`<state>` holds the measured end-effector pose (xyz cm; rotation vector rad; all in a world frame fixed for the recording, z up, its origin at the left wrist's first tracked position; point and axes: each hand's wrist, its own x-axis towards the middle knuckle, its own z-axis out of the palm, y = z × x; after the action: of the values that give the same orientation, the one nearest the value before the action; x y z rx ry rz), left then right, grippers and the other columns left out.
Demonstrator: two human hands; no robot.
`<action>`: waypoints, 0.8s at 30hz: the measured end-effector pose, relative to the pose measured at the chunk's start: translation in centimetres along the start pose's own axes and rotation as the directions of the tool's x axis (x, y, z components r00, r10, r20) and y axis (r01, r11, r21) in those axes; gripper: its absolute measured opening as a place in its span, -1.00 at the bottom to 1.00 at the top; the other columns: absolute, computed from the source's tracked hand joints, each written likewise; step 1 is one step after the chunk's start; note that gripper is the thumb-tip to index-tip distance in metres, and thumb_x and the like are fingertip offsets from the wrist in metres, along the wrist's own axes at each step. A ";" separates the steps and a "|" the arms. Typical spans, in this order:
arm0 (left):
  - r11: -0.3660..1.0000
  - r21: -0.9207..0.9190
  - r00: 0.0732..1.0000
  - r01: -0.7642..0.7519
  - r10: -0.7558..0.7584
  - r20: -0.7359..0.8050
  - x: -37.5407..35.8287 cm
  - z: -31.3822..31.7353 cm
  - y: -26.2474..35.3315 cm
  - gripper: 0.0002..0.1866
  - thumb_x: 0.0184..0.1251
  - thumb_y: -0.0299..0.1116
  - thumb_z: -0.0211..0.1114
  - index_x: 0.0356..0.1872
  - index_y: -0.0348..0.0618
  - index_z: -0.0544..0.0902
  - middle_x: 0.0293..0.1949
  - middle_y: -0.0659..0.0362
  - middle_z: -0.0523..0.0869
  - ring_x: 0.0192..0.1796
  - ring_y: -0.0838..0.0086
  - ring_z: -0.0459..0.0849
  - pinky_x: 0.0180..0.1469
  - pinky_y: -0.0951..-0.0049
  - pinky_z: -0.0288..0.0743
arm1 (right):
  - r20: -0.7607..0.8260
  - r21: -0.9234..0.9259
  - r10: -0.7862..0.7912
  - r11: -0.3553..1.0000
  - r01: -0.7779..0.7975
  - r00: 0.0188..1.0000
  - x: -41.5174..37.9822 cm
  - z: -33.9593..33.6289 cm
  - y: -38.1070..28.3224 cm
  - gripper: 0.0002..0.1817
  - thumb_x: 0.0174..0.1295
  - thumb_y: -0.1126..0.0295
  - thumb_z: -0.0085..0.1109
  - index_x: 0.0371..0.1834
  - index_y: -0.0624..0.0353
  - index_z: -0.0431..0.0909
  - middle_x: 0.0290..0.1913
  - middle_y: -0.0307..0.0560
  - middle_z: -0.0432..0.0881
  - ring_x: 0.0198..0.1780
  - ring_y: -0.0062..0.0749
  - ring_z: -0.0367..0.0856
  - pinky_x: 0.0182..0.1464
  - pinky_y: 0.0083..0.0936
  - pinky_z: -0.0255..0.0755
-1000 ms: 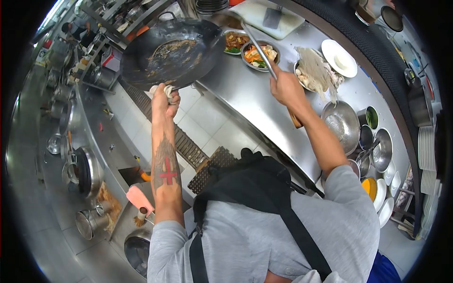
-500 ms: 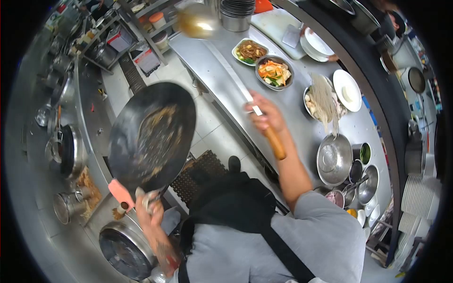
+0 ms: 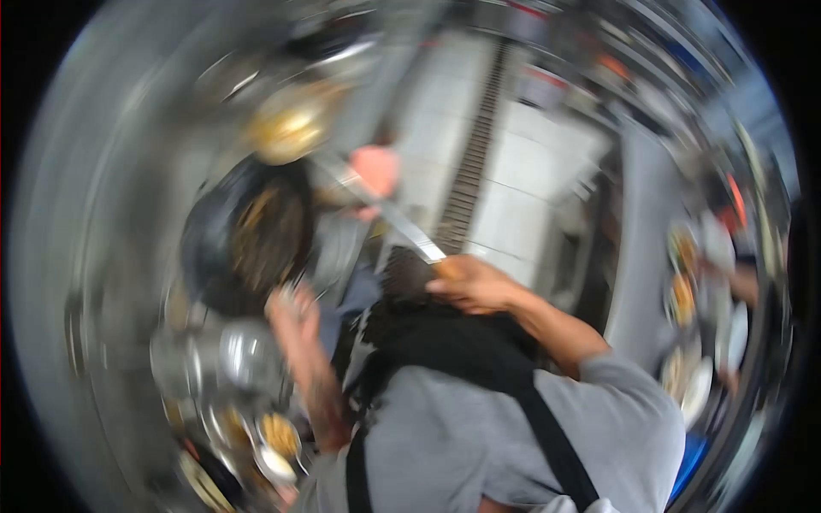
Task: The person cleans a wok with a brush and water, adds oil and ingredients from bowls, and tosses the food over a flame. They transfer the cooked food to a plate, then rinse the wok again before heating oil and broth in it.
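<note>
My left hand [image 3: 293,309] is closed at the near edge of a black wok [image 3: 209,244], where its handle meets it; motion blurs the fingers. Brown residue streaks the wok's inside, and the wok tilts over the stove side on the left. In my right hand [image 3: 479,286] is a long ladle [image 3: 398,222], gripped by its wooden handle. Its metal bowl [image 3: 291,128] has a golden shine and appears just past the wok's far rim. A pink flat object [image 3: 375,173] shows beyond the ladle's shaft.
Along the right runs a steel counter [image 3: 641,256] with two dishes of food [image 3: 682,299] and a white plate [image 3: 699,393]. Another person's arm [image 3: 740,282] reaches in there. Small bowls [image 3: 280,436] stand at lower left. A drain grate [image 3: 475,145] crosses the tiled floor.
My body has turned left, away from the counter toward the stove side. The ladle has swung from over the counter to beside the wok; both hands keep their holds.
</note>
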<state>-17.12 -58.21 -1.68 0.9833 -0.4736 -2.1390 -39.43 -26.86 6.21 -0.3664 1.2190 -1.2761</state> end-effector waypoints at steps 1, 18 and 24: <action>0.997 -0.052 0.996 -0.060 0.057 -0.063 2.2 0.4 1.4 -0.76 0.43 -0.18 0.14 -0.37 -0.11 0.49 -0.52 0.16 0.51 -0.55 0.45 0.46 -0.56 0.45 0.36 | -0.027 -0.056 0.054 0.997 -0.056 0.998 1.4 1.7 -1.7 -0.70 0.38 0.25 0.27 -0.35 0.04 0.31 -0.65 -0.45 0.21 -0.70 -0.75 0.13 -0.72 -0.66 0.02; 0.971 -0.167 0.985 -0.173 0.167 -0.045 5.4 -7.0 5.7 -0.62 0.41 0.01 0.22 0.02 -0.05 0.57 -0.28 0.17 0.65 -0.35 0.40 0.65 -0.42 0.37 0.56 | 0.382 -0.864 -0.050 0.335 0.376 0.923 29.1 27.3 -15.1 -0.74 0.28 0.43 0.15 -0.02 0.31 0.48 -0.46 -0.04 0.57 -0.59 -0.49 0.53 -0.64 -0.43 0.36; 0.957 -0.020 0.938 -0.289 0.279 -0.204 -5.1 -9.0 0.2 -0.59 0.42 -0.23 0.22 0.17 -0.24 0.51 -0.21 0.03 0.72 -0.30 0.42 0.68 -0.35 0.41 0.58 | 0.755 -0.568 -0.014 -0.515 0.643 0.656 42.5 47.0 -9.1 -0.61 0.15 0.40 0.11 -0.01 0.47 0.54 -0.18 0.35 0.71 -0.03 0.13 0.72 0.00 -0.15 0.57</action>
<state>-7.84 -54.85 -4.77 1.0219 -0.4333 -1.7660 -12.49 -84.76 11.08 -2.6261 1.5050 -0.0773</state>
